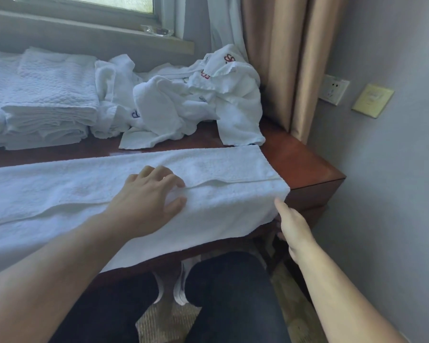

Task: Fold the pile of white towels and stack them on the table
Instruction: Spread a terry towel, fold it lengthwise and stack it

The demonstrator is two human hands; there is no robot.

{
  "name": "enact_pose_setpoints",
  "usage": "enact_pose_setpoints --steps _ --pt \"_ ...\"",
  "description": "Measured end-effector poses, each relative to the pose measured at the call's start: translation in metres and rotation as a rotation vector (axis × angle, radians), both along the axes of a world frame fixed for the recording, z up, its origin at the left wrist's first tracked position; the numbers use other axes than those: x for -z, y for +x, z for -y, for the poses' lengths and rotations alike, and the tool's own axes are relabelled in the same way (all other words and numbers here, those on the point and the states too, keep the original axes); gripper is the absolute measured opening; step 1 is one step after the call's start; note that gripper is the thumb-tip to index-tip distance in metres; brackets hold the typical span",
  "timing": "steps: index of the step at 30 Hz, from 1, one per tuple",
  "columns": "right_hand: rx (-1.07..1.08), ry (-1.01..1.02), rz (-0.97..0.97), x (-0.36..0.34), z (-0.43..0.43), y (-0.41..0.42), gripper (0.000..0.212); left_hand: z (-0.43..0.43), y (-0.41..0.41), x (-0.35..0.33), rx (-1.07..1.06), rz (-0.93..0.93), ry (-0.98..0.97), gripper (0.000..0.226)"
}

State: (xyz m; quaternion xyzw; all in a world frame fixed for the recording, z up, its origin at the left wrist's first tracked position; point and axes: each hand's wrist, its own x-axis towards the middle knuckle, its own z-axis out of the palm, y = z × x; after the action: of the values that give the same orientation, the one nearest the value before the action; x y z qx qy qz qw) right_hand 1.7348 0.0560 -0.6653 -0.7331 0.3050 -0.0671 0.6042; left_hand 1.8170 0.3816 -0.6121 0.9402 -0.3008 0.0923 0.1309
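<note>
Setting: a person sits at a dark red wooden table (305,154) under a window, dark trousers visible below the table edge.
Long towel (221,167): a white towel folded lengthwise into a long strip, lying across the near part of the table from the left edge of view to the table's right end, its near edge hanging over the front.
Left hand (146,194): palm down on the strip's middle, fingers spread and flat, pressing along the fold line.
Right hand (292,226): at the strip's right near corner; thumb on top of the cloth, fingers tucked under, pinching the corner.
Unfolded pile (183,100): crumpled white towels, far centre and right, some with red or blue embroidery.
Folded stack (50,100): neat white towels, far left.
Background: beige curtain (282,58) far right; wall sockets (333,89) on the grey wall.
</note>
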Motion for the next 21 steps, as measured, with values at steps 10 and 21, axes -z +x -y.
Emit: enact_pose_setpoints --steps 10,21 --pt "0.139 0.070 0.306 -0.022 -0.005 -0.005 0.034 0.002 0.000 -0.003 -0.023 -0.055 -0.032 0.039" --pt "0.059 0.558 0.496 -0.076 -0.007 0.025 0.016 0.059 -0.030 -0.036 0.190 -0.254 -0.078 0.041"
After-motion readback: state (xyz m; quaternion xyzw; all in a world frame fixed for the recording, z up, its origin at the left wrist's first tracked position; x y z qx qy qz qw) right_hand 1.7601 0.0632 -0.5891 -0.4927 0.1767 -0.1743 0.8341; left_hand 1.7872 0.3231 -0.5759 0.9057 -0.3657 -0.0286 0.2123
